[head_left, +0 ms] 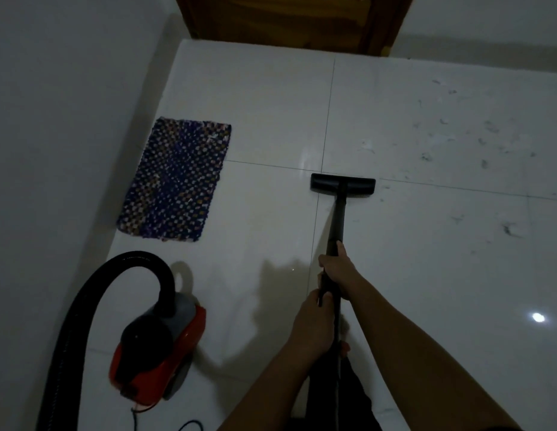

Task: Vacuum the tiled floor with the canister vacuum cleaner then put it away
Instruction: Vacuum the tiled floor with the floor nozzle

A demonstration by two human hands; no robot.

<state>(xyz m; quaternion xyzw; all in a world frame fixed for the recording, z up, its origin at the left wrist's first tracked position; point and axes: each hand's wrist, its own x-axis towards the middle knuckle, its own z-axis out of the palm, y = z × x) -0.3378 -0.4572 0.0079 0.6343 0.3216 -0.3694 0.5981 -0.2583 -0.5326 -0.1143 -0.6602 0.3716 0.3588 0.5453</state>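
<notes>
The black vacuum wand [336, 225], gripped by both hands' closed fingers [330, 262], is pointed forward; grey debris [485, 144] lies toward the floor's far right edge.

We've one wide-angle cam, head-worn, looking fwd and steeply down at the tiled floor [426, 275]. Our forearms enter close at the bottom; a wall [53, 119] fills the left, a wooden door [286, 17] up top.

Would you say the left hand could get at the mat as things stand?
Probably not. The left hand is wrapped around the wand, and the mat lies flat on the floor, well ahead and to the left. Nothing blocks the way; it looks too far without letting go and stooping.
</notes>
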